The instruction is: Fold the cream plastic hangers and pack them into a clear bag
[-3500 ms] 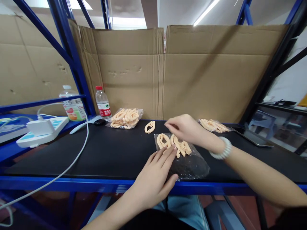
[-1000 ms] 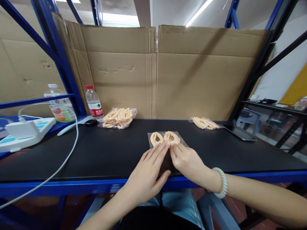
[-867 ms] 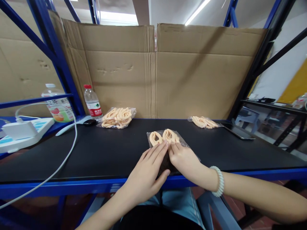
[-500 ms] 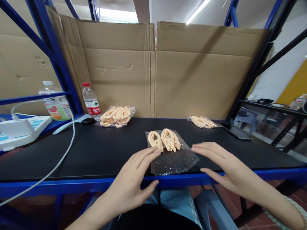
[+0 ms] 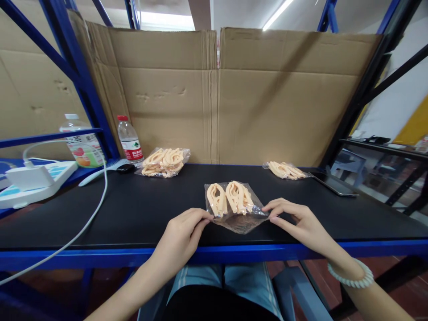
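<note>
A clear plastic bag (image 5: 239, 218) holding several peach-coloured plastic clips (image 5: 230, 198) lies on the black shelf top (image 5: 140, 209) in front of me. My left hand (image 5: 182, 234) pinches the bag's near left corner. At the near right corner my right hand (image 5: 297, 223) pinches the film too, with a white bead bracelet on its wrist. The near edge of the bag is lifted slightly off the surface.
A fuller bag of clips (image 5: 164, 161) sits at the back left beside a water bottle (image 5: 129, 140). Another bag of clips (image 5: 285, 170) and a dark tablet (image 5: 334, 183) lie at the back right. A white cable (image 5: 90, 218) and power strip (image 5: 36, 183) are at left. Cardboard (image 5: 234, 93) walls the back.
Both hands stopped pressing the clips flat, drew apart, then closed on the bag's two near corners. The loose clip seen on the shelf earlier is no longer there.
</note>
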Tool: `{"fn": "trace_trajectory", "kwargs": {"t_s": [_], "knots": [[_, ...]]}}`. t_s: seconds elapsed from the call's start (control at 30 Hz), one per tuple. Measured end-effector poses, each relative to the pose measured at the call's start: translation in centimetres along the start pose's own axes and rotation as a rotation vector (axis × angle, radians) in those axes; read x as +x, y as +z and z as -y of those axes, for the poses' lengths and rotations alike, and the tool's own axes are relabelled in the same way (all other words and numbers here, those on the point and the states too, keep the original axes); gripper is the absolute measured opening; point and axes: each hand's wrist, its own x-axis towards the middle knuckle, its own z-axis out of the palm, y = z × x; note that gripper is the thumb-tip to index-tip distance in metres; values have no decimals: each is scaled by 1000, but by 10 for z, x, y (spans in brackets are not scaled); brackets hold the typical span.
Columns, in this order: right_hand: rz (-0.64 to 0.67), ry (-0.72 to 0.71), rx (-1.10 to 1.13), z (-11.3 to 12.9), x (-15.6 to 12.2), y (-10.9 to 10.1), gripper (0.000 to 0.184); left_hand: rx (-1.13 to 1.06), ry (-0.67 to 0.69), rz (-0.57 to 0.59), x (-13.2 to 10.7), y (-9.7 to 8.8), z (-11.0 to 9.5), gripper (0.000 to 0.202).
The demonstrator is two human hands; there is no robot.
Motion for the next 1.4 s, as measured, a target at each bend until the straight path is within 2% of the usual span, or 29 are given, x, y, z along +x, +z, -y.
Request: {"fn": "trace_trajectory", "kwargs": {"t_s": [0.2, 0.33, 0.43, 0.5, 0.67, 0.8, 0.9, 0.97, 1.13, 1.27, 1.4], "knots": [[-32, 219, 264, 12, -4, 12, 29, -136, -190, 4, -6, -8, -11, 10], [-111, 313, 363, 13, -2, 22, 18, -154, -261, -27, -7, -3, -14, 11], [-124, 286, 335, 11, -1, 26, 16, -36, -225, -15, -8, 1, -13, 12], [-109, 259, 236, 10, -1, 27, 14, 45, -184, -17, -10, 4, -11, 13], [-34, 204, -52, 13, -7, 24, 24, 121, -44, -29, -15, 9, -9, 20], [55, 114, -105, 15, -12, 17, 25, 196, -25, 45, -23, 8, -11, 21], [73, 49, -136, 10, -16, 15, 26, 271, 10, 27, -30, 4, -12, 26], [37, -1, -162, 5, -19, 17, 27, 292, 39, 19, -32, 3, -11, 30], [-95, -85, -208, -1, -20, 25, 14, 235, 54, 67, -27, 2, -6, 26], [-154, -86, -249, 3, -15, 22, 13, 242, 103, 121, -19, -1, -5, 18], [-187, -50, -223, 4, -12, 16, 13, 281, 227, 236, -8, -6, -10, 21]]}}
